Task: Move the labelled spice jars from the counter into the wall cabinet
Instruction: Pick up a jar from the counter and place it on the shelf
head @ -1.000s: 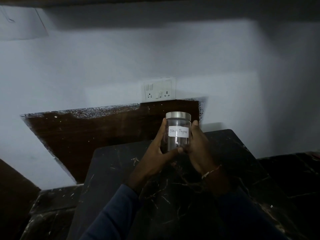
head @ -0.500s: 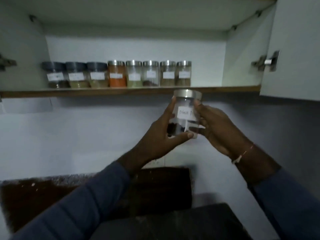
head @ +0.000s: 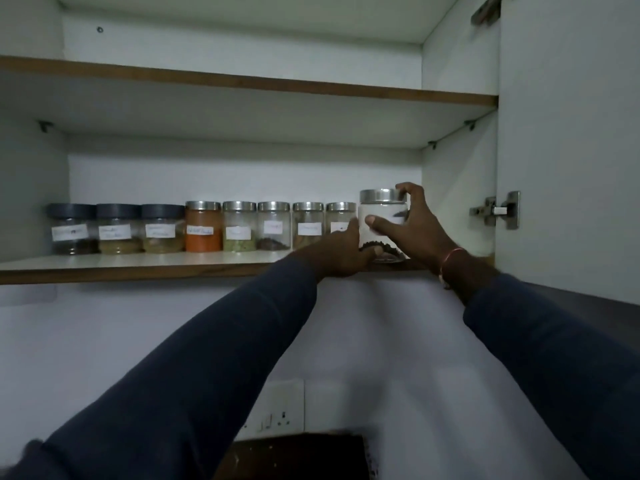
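Up came the pepper jar (head: pixel 379 207) to the front edge of the shelf (head: pixel 138 268), left grip (head: pixel 343 251) and right grip (head: pixel 415 230) both curled round it. Released early, it might have toppled off. Shoved leftward of my grip, it might have hit the neighbouring jar (head: pixel 339 216).

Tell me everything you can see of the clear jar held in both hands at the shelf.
The clear cylindrical jar with a silver metal lid is upright at the right end of the row of labelled jars, at the front edge of the white lower cabinet shelf; whether its base rests there is hidden. Dark grains lie at its bottom; its white label is mostly covered. The left hand grips its lower left side; the right hand holds it, thumb across the label, fingers at the lid.
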Demonstrator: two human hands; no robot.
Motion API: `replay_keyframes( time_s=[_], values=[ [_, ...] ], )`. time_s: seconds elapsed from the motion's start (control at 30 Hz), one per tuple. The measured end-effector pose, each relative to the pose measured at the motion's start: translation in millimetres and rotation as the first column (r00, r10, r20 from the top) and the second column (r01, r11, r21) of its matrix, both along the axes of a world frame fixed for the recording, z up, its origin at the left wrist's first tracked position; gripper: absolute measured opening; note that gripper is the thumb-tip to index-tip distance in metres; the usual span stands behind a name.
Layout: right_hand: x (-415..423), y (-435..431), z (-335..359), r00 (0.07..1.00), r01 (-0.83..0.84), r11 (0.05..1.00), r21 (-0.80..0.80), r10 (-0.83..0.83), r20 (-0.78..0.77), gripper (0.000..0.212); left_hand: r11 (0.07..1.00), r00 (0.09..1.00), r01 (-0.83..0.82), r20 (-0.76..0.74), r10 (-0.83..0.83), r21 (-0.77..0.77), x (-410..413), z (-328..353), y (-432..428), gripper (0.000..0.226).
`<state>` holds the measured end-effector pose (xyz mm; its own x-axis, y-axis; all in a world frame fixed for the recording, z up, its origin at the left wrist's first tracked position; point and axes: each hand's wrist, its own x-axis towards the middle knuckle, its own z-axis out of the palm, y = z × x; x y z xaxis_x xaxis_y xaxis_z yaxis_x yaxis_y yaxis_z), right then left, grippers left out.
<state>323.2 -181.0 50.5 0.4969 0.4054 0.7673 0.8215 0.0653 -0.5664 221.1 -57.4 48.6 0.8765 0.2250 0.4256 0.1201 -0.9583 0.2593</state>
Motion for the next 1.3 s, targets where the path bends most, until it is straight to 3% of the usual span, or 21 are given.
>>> replay_keyframes(
  time_s=[0.17,0.33,0.73,0.9,1.1,1.3],
  values=[
    [26.8,7.6,8.3,0.999,0.045,0.995,-0.094,-0.047,-0.022,0.069,0.995,0.965,-0.096,-0.242,0.098,0.021,17.3,19.6,6.6,0.057],
    [54.8,24.2,17.2,0.988,0.152,0.974,-0.168,-0.152,0.011,0.071,0.985,0.894,-0.168,-0.416,0.169,0.039,33.0,18.3,12.2,0.063],
    [119.7,75.9,28.5,0.980,0.184,0.937,-0.299,-0.197,-0.014,0.068,0.953,0.898,-0.254,-0.407,0.167,-0.168,67.9,18.6,24.2,0.050],
    [132.3,82.8,45.6,0.964,0.251,0.833,-0.494,-0.260,0.053,0.066,0.942,0.905,-0.235,-0.409,0.122,-0.240,71.1,16.6,28.1,0.050],
    [142.5,89.4,55.6,0.943,0.325,0.753,-0.573,-0.301,0.140,0.068,0.938,0.929,-0.222,-0.350,0.121,-0.265,69.8,13.7,27.9,0.050],
    [150.9,97.2,49.8,0.945,0.322,0.764,-0.560,-0.295,0.140,0.065,0.947,0.931,-0.218,-0.341,0.130,-0.235,68.3,11.6,27.8,0.052]
  ],
)
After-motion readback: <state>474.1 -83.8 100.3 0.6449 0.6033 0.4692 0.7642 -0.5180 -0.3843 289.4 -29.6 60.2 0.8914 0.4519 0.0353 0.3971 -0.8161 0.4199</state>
